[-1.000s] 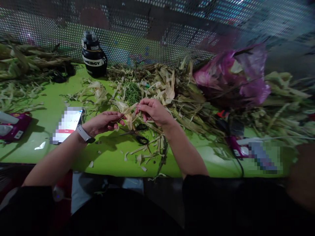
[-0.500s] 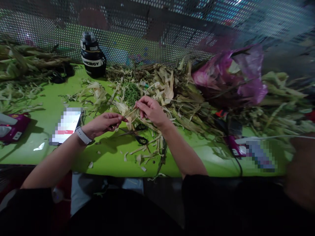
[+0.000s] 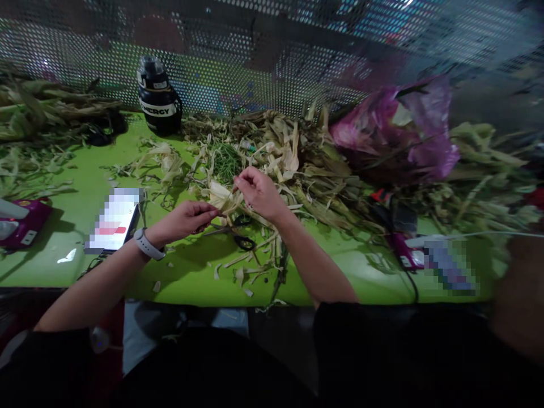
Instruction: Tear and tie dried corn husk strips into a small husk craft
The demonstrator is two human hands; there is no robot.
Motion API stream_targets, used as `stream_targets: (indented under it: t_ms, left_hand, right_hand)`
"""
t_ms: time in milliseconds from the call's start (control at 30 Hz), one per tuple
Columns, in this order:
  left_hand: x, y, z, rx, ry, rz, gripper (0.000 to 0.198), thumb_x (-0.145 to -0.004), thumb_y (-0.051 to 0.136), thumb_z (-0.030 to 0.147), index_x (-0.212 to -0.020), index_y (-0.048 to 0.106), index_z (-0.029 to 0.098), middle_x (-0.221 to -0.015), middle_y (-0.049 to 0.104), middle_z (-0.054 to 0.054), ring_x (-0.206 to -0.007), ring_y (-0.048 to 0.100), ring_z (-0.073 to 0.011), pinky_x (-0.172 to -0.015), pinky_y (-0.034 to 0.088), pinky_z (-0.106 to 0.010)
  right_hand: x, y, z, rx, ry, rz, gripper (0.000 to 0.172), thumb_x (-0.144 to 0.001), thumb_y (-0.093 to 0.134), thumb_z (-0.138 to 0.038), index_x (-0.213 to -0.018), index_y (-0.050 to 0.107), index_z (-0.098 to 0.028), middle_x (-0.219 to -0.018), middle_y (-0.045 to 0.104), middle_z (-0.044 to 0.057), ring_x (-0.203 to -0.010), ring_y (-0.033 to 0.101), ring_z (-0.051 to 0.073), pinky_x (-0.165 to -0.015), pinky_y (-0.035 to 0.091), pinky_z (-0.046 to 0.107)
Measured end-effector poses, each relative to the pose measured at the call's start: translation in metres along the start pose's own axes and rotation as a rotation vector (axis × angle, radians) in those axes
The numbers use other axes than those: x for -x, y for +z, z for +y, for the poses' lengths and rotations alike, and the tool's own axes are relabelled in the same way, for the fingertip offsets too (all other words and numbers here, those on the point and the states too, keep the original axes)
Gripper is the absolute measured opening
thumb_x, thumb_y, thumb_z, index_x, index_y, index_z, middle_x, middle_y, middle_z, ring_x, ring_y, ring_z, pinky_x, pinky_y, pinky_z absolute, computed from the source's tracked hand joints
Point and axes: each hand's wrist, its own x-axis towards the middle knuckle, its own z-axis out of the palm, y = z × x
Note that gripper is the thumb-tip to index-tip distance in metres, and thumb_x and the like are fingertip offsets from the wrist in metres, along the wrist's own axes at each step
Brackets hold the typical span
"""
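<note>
My left hand point(image 3: 189, 218), with a pale watch band on the wrist, is closed in a pinch on the near end of a thin dry corn husk strip point(image 3: 227, 202). Just to its right and a little farther off, my right hand point(image 3: 260, 194) pinches the strip's other end, its fingertips together. Fine detail between the fingers is hard to make out. Under the hands lie black-handled scissors point(image 3: 245, 242) on the green table, partly covered by husk scraps. A small bunch of thin green strands point(image 3: 226, 161) rests just beyond the hands.
Dry husks point(image 3: 272, 133) heap along the back. A black bottle point(image 3: 159, 99) stands back left, a phone point(image 3: 113, 218) left. At right are a pink plastic bag point(image 3: 395, 133), another phone point(image 3: 450, 266) and a cable. A perforated metal screen point(image 3: 212, 51) closes the back. Another person's arm point(image 3: 521, 289) shows far right.
My left hand has shifted slightly nearer to me and turned a little at the wrist. The right hand stays almost in place, still pinching.
</note>
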Motion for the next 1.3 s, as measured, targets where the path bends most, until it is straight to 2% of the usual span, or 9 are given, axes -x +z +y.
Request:
stream_targets:
  t_ms: [133,267,467,633,667,767,933,1100,1300]
  left_hand:
    - [0.0,0.006,0.001,-0.142,0.028,-0.069,0.027,-0.091,0.051,0.033,-0.084,0.066,0.012,-0.052,0.043,0.004,-0.045,0.034,-0.0059,-0.044,0.027,-0.019]
    - [0.0,0.013,-0.007,0.052,0.002,-0.165,0.03,-0.089,0.055,0.038,-0.09,0.07,0.013,-0.052,0.044,0.003,-0.045,0.038,-0.0068,-0.044,0.029,-0.019]
    - [-0.004,0.017,-0.015,0.538,-0.136,-0.053,0.033,-0.083,0.066,0.041,-0.095,0.072,0.012,-0.056,0.043,0.004,-0.047,0.033,-0.0042,-0.044,0.025,-0.016]
    - [-0.004,0.012,-0.011,0.755,-0.103,0.077,0.028,-0.079,0.072,0.034,-0.091,0.071,0.009,-0.061,0.046,0.003,-0.05,0.036,-0.0025,-0.045,0.027,-0.014]
    - [-0.004,0.011,-0.01,0.769,-0.101,0.094,0.027,-0.08,0.072,0.033,-0.091,0.071,0.009,-0.063,0.047,0.003,-0.05,0.036,-0.0021,-0.044,0.026,-0.013]
    - [-0.003,0.009,-0.009,0.815,-0.098,0.112,0.024,-0.082,0.07,0.031,-0.089,0.07,0.008,-0.064,0.046,0.002,-0.05,0.035,-0.0013,-0.042,0.023,-0.011]
    - [-0.001,0.01,-0.005,0.939,-0.099,0.097,0.022,-0.079,0.073,0.027,-0.086,0.068,0.007,-0.062,0.044,0.003,-0.047,0.033,0.0,-0.039,0.022,-0.008]
    - [0.001,0.008,0.0,1.046,-0.132,0.056,0.014,-0.077,0.074,0.019,-0.081,0.065,0.009,-0.059,0.043,0.004,-0.043,0.029,0.001,-0.036,0.022,-0.007]
    - [-0.001,0.0,-0.002,1.038,-0.161,0.055,0.011,-0.079,0.071,0.017,-0.081,0.065,0.008,-0.059,0.044,0.004,-0.043,0.03,0.0013,-0.036,0.022,-0.006]
  right_hand:
    - [0.008,0.006,-0.015,-0.2,0.148,-0.163,0.031,-0.086,0.059,-0.046,-0.076,0.046,-0.02,-0.054,0.053,-0.007,-0.036,0.034,0.003,-0.034,0.023,0.017]
    - [0.007,0.018,-0.012,-0.273,0.229,-0.327,0.028,-0.086,0.059,-0.045,-0.087,0.051,-0.018,-0.079,0.069,0.002,-0.044,0.052,0.005,-0.037,0.034,0.017]
    - [0.011,0.005,-0.022,-0.026,-0.1,0.131,0.018,-0.084,0.063,-0.035,-0.092,0.058,-0.02,-0.088,0.065,0.003,-0.065,0.057,0.009,-0.054,0.048,0.02]
    - [0.024,-0.007,-0.041,0.153,0.174,-0.573,0.016,-0.084,0.057,-0.03,-0.078,0.064,-0.017,-0.071,0.066,0.002,-0.045,0.053,0.008,-0.041,0.042,0.022]
    - [0.024,-0.005,-0.038,0.229,0.204,-0.618,0.013,-0.083,0.057,-0.027,-0.079,0.063,-0.017,-0.073,0.067,0.003,-0.045,0.055,0.009,-0.041,0.043,0.023]
    - [0.022,0.008,-0.02,0.331,0.186,-0.473,0.009,-0.084,0.056,-0.025,-0.085,0.058,-0.016,-0.073,0.065,0.002,-0.045,0.057,0.009,-0.041,0.043,0.022]
    - [0.013,0.025,0.004,0.06,0.203,-0.278,0.025,-0.077,0.067,-0.029,-0.095,0.053,-0.018,-0.08,0.061,-0.001,-0.047,0.052,0.005,-0.038,0.042,0.017]
    - [0.011,0.031,0.003,-0.193,0.264,-0.435,0.03,-0.072,0.068,-0.025,-0.097,0.053,-0.017,-0.067,0.055,-0.008,-0.04,0.041,0.003,-0.035,0.039,0.016]
    - [0.007,0.032,0.009,-0.198,0.291,-0.425,0.024,-0.076,0.069,-0.032,-0.089,0.055,-0.016,-0.058,0.055,-0.008,-0.045,0.053,0.007,-0.045,0.045,0.019]
